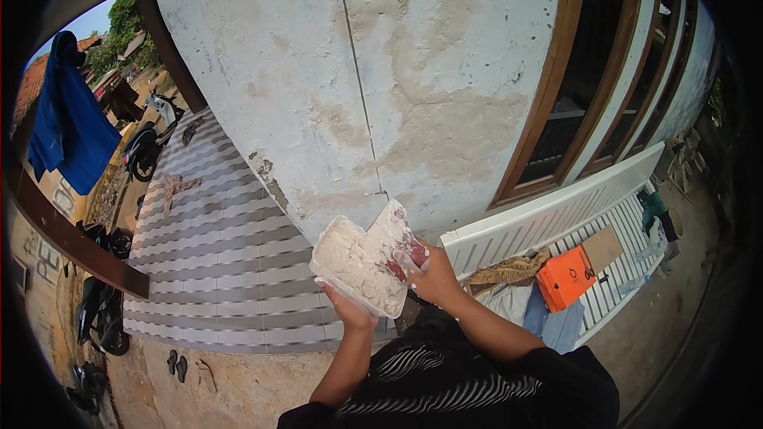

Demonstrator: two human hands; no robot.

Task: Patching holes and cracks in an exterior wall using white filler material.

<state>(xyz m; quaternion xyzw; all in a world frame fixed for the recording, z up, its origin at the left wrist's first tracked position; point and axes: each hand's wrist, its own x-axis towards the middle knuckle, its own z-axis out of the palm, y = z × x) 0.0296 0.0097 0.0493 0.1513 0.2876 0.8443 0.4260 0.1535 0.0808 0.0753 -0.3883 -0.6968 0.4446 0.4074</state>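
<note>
My left hand (348,306) is closed on the lower edge of a white rectangular tub (387,307). Pale, lumpy putty (350,258) fills the tub. In my right hand (425,270) is a putty knife (391,226), its reddish handle gripped by my fingers. The broad blade is smeared with putty and lies over the tub's right side. Just beyond both hands stands a whitish wall (318,71) with rough beige patches (457,131) and a cable running down it.
On the right, a white slatted bench (548,210) carries an orange box (564,278), cardboard and cloths. Wood-framed windows (548,111) stand above it. A striped tiled floor (214,246) extends left. Sandals (176,364) lie below it. Blue cloth (75,123) hangs far left, near parked motorbikes (151,139).
</note>
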